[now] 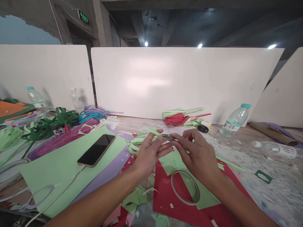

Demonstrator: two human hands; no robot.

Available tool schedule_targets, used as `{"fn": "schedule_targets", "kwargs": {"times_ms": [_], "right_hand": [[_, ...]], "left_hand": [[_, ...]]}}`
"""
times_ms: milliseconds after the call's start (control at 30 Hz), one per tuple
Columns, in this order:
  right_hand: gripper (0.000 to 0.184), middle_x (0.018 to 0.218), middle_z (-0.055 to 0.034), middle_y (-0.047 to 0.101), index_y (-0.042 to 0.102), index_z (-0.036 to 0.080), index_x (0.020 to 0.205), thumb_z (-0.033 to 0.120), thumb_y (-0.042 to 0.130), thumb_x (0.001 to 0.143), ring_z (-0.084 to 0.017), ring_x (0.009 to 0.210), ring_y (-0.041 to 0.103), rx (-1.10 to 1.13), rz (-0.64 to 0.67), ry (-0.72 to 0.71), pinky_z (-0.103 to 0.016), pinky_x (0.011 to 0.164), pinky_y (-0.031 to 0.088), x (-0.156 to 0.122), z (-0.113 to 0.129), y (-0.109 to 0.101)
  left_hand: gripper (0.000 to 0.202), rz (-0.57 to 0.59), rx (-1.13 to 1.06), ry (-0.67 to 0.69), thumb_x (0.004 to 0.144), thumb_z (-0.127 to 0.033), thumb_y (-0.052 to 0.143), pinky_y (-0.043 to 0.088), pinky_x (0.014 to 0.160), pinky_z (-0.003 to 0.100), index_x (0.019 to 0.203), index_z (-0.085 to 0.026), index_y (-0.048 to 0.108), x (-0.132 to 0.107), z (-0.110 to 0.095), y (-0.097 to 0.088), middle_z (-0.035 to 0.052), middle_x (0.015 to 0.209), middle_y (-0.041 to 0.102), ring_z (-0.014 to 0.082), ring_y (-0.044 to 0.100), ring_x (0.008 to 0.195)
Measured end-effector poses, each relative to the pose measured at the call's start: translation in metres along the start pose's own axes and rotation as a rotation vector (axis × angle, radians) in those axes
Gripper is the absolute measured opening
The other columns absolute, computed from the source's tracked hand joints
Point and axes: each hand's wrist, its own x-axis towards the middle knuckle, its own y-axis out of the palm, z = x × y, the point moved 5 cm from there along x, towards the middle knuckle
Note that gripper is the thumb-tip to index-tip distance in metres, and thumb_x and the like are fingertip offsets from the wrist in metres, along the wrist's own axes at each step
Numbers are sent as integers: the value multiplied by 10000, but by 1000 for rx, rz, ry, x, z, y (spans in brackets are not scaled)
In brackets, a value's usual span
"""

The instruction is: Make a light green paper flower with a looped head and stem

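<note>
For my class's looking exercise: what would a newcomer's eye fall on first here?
Probably the centre, where the left hand pinches a light green paper strip and the right hand a small metal tool. Next might come the smartphone on the light green sheet at left, then the red paper-strip bundle before the white panel at the back.
</note>
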Motion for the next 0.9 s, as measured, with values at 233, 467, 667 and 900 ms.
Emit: {"fn": "schedule_targets", "kwargs": {"times_ms": [233, 467, 667, 900], "right_hand": [[262, 838, -38, 501, 653, 256, 1078, 356, 481, 908, -117, 637, 473, -8, 13, 3, -215, 463, 270, 0, -1, 0], [278, 820, -33, 508, 661, 266, 1074, 380, 466, 911, -116, 626, 475, -24, 22, 15, -220, 462, 261, -1, -1, 1], [283, 827, -34, 518, 669, 258, 1063, 386, 468, 910, -114, 622, 484, -21, 23, 32, -221, 462, 262, -1, -2, 2], [273, 823, -35, 516, 672, 255, 1061, 375, 482, 906, -113, 626, 490, -12, -3, 33, -222, 464, 269, -1, -2, 2]], "left_hand": [[203, -95, -5, 8, 843, -306, 601, 547, 809, 346, 818, -170, 452, 0, 3, -4, 3, 728, 624, 220, 692, 840], [150, -108, 59, 24, 827, -279, 612, 536, 816, 323, 836, -134, 574, 4, -1, -6, 49, 861, 650, 199, 680, 834], [136, -144, 36, 12, 786, -252, 660, 530, 832, 292, 842, -132, 629, 4, -1, -12, 46, 889, 653, 168, 668, 829], [160, -134, 65, 39, 749, -261, 702, 533, 818, 273, 740, -135, 603, 3, -1, -12, 20, 742, 645, 176, 672, 840]]}}
